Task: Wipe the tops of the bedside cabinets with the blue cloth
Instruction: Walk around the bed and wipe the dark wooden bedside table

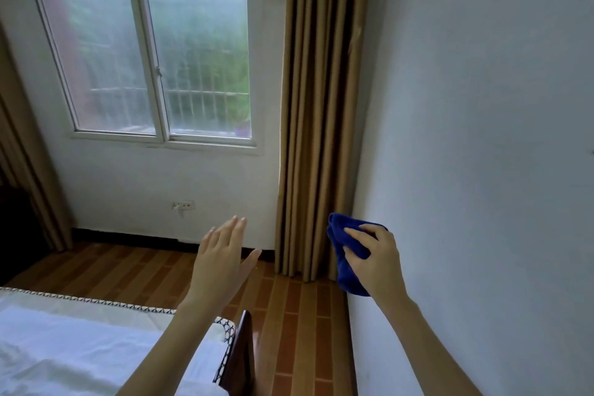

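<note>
Both hands are raised mid-frame as I walk: my right hand bunches the blue cloth ready for wiping, my left hand is spread and empty, no bedside cabinet yet visible.

Bare forearms, left hand, right hand

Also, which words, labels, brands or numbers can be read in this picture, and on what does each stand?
None can be read.
The blue cloth in the right hand shows no label.
The wall socket under the window is too small to show any marking.
The bed cover has only a patterned edge, no letters.
</note>
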